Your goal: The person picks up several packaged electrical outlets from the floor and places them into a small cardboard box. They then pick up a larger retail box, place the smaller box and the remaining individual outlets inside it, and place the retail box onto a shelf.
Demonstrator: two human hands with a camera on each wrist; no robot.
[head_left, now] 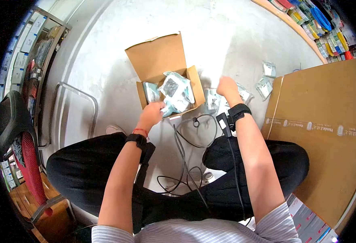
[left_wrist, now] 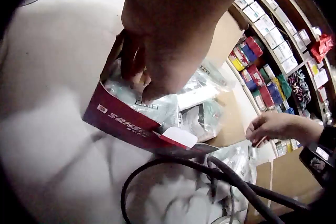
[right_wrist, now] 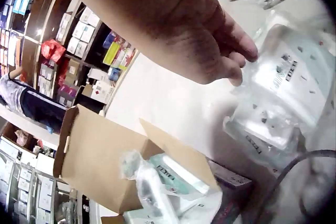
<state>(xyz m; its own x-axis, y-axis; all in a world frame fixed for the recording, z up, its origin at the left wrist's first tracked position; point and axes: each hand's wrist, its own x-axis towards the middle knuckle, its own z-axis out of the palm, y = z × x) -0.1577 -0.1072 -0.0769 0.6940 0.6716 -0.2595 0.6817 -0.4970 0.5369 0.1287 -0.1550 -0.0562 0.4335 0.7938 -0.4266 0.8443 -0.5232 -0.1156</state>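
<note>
In the head view, with 12 o'clock pointing away from the person, a small cardboard box (head_left: 197,91) sits on the floor (head_left: 222,24). Its big flap (head_left: 157,56) stands up at 11 o'clock. White packets (head_left: 174,87) in clear plastic bags are heaped inside.

The left hand (head_left: 151,114) is at the box's 7 o'clock corner. Its fingers bend down onto a bag, but I cannot tell if they pinch it. The right hand (head_left: 229,90) is out at 3 o'clock, close to the loose packets (head_left: 213,101) on the floor. Its fingers are bent, not spread, and I cannot tell if they pinch anything. Two more packets (head_left: 269,69) lie farther out, near 3 o'clock.

To do this well, I would pick up one packet at a time. Pinch the hard, flat edge, because the loose plastic can slide. The heap looks wobbly, so move gently or the top packets may tip out. Standing packets up straight, like the thin one (head_left: 150,92) at 9 o'clock in the box, should save room. Watch the black cord (head_left: 195,122) at 5 o'clock too. It could catch a bag or tug at the right wrist.
</note>
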